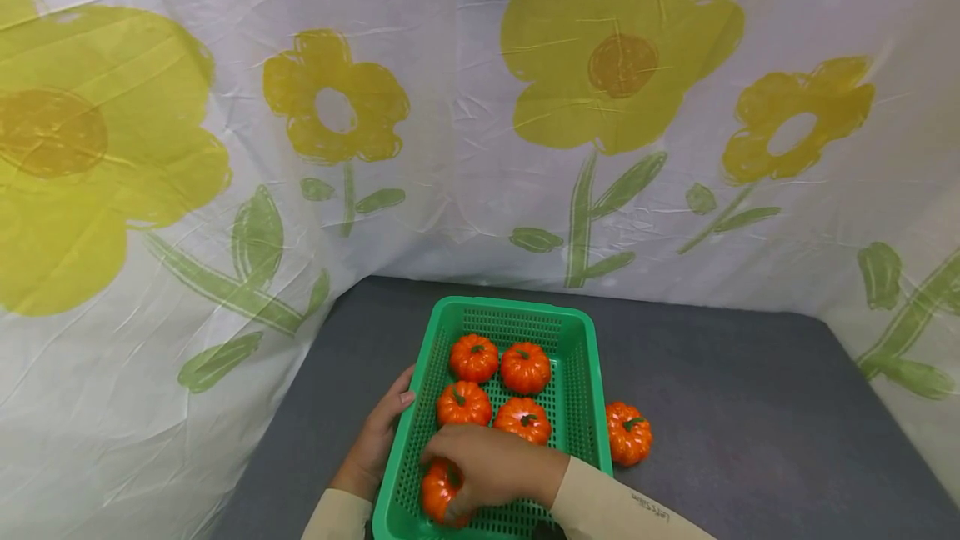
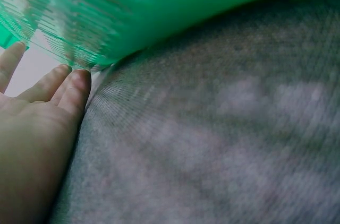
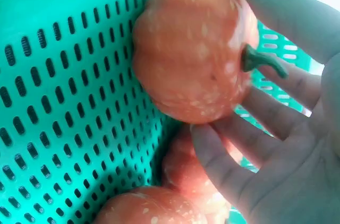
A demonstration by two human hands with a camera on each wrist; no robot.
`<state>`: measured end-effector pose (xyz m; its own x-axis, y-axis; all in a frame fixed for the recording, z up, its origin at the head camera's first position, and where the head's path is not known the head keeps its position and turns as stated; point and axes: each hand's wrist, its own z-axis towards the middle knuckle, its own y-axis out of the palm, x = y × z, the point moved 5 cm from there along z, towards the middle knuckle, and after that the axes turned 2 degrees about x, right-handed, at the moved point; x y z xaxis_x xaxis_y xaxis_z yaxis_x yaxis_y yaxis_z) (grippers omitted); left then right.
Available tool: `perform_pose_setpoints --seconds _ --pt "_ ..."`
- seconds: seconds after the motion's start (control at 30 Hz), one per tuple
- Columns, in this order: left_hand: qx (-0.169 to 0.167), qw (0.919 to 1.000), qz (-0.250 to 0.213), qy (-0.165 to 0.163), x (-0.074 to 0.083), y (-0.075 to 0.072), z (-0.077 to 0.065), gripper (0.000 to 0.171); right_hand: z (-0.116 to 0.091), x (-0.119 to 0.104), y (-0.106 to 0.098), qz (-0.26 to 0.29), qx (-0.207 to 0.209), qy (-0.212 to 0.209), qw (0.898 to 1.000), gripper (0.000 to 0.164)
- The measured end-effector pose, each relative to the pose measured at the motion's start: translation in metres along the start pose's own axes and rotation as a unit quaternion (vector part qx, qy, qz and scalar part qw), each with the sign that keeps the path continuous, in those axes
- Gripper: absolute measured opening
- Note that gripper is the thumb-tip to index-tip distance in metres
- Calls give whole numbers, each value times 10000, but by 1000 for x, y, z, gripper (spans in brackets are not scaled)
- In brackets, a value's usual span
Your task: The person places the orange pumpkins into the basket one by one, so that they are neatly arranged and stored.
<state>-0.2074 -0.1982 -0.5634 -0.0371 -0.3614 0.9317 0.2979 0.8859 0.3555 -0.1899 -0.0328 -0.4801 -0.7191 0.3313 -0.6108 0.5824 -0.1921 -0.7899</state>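
A green perforated plastic basket (image 1: 588, 382) stands on the dark grey tabletop with several small orange pumpkins in it. My right hand (image 1: 491, 461) reaches into the near left part of the basket and grips one pumpkin (image 1: 441, 492). In the right wrist view, thumb and fingers lie around this pumpkin (image 3: 194, 49), its green stem facing the palm. More pumpkins (image 3: 151, 208) show below it. At the basket's left side, my left hand (image 1: 378, 432) touches the outer wall near the rim. Its fingers (image 2: 71, 94) look fairly straight against the slotted wall (image 2: 69, 27) in the left wrist view.
Outside the basket, close to its right wall, another orange pumpkin (image 1: 628, 433) sits on the tabletop (image 1: 735, 407). White cloth (image 1: 450, 148) painted with yellow flowers hangs behind the table and along both sides.
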Motion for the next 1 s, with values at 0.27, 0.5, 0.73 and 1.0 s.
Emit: perform_pose_setpoints --seconds 0.27,0.5,0.73,1.0 --pt "-114 9998 66 150 0 0 0 64 -4 0 -10 604 191 183 9978 50" --pt "-158 9998 -18 99 1 1 0 63 -8 2 -18 1227 339 315 9914 50" --pt "-206 9996 -192 44 -1 0 0 62 -11 8 -21 1918 440 292 9800 50" --pt "-180 9997 -192 28 0 0 1 63 -21 6 -33 2469 799 597 9639 53"
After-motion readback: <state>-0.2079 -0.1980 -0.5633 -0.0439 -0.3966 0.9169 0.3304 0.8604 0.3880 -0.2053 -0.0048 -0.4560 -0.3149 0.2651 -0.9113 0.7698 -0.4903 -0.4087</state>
